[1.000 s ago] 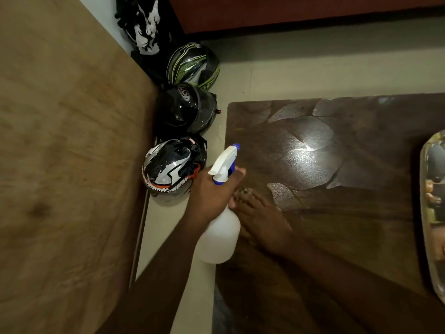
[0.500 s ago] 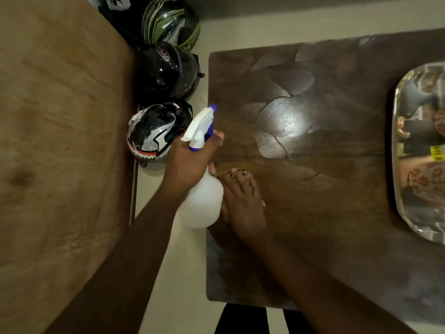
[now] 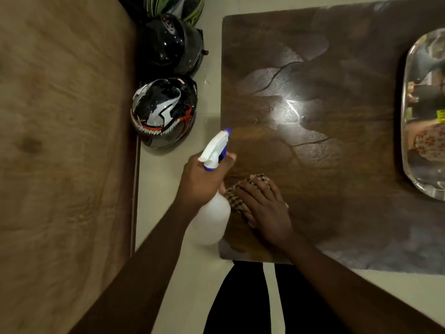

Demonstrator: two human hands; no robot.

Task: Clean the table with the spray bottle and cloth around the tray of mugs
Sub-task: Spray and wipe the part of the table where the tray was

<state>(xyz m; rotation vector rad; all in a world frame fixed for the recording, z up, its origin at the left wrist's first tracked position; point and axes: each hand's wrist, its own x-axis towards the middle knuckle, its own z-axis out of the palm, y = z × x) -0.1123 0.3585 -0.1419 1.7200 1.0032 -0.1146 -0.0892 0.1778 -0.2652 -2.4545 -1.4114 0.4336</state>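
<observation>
Writing: I can read no brand or label; a small yellow tag shows in the tray, its print too small to make out.
Left hand: my left hand is wrapped around the neck of the bottle, fingers clamped on it, one fingertip at the blue trigger.
Bottle: white body, white-and-blue head, nozzle aimed toward 1 o'clock over the table's left edge; it is held tilted just off that edge, beside the cloth.
Right hand: my right hand lies palm down on the cloth, fingers together and flat, pressing it to the table.
Cloth: brown-and-cream check, bunched under the hand near the table's near-left corner, at 6 o'clock from the glare.
Table: the table is dark brown with a stone-like cracked pattern; a bright light glare sits at its middle.
Tray: the shiny metal tray sits at 3 o'clock, cut off by the frame, well apart from both hands; its contents are blurred.
Room: pale floor; a large tan wooden surface fills the left side.
Helmets: three helmets stand on the floor at 11 o'clock, the nearest helmet black and white with painted teeth.
Person: dark trouser legs show at 6 o'clock.
</observation>
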